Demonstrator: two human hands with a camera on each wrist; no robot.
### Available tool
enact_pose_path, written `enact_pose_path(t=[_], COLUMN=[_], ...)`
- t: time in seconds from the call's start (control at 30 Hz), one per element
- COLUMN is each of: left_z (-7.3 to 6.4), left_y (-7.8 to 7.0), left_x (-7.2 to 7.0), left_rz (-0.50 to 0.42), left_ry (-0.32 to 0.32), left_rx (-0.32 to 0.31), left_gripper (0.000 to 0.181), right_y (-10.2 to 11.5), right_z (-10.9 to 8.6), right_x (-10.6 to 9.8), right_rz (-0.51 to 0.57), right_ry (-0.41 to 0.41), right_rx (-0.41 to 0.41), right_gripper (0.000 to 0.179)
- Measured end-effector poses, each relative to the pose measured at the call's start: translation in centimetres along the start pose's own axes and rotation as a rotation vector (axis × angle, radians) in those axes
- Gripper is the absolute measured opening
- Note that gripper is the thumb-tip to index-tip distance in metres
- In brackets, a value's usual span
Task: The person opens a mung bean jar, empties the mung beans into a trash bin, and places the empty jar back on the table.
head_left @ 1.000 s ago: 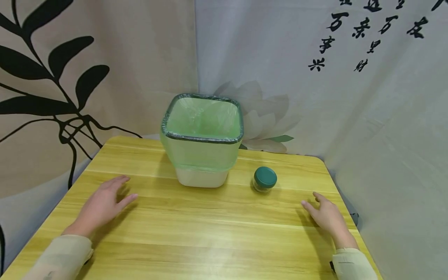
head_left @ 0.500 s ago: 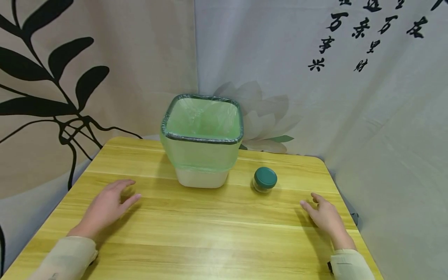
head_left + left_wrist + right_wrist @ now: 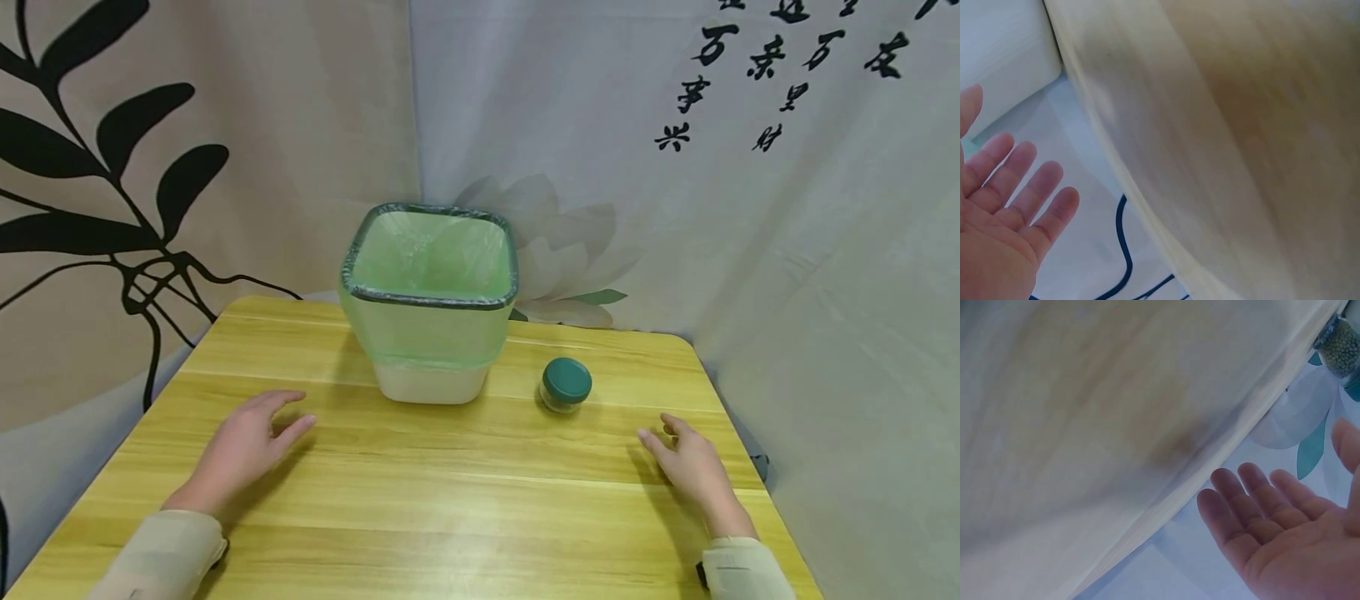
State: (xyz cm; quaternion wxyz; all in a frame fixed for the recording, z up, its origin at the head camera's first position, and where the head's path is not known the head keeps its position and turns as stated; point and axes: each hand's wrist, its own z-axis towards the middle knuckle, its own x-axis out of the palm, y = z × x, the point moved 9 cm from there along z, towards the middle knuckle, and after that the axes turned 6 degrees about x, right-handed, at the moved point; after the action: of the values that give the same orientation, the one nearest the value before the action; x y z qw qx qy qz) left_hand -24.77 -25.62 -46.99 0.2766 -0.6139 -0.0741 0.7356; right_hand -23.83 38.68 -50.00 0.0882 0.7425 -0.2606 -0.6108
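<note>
A square bin (image 3: 431, 342), pale green above and white below, stands at the back of the table with a clear plastic liner folded over its dark rim. To its right sits a small clear jar (image 3: 566, 385) with a dark green lid; the right wrist view shows small greenish grains in the jar (image 3: 1340, 350). My left hand (image 3: 243, 450) hovers over the table's left side, fingers relaxed, holding nothing, apart from the bin. Over the right side my right hand (image 3: 693, 471) is held with loose fingers, nothing in it, nearest to the jar but not touching it.
The wooden table (image 3: 450, 517) has light yellow grain and rounded back corners. Pale curtains (image 3: 300, 125) printed with plants and black characters hang close behind and to the sides.
My left hand has moved right and slightly towards me, closer to the bin. The right hand has shifted slightly left. Bin and jar stay in place on the table.
</note>
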Motion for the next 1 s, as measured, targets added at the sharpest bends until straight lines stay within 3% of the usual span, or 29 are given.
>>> enact_pose_path(t=[0.7,1.0], left_z=[0.4,0.3], left_y=[-2.9,-4.3], left_x=[-0.2,0.3], left_rz=[-0.009,-0.066], left_ry=[-0.031,-0.054], left_rx=[0.055,0.078], left_gripper=[0.054,0.054], right_y=[1.9,2.4], right_z=[-0.8,-1.2], right_x=[-0.2,-0.2], right_rz=[0.034,0.054], right_ry=[-0.022,-0.040], right_rx=[-0.032,-0.053], right_gripper=[0.090,0.090])
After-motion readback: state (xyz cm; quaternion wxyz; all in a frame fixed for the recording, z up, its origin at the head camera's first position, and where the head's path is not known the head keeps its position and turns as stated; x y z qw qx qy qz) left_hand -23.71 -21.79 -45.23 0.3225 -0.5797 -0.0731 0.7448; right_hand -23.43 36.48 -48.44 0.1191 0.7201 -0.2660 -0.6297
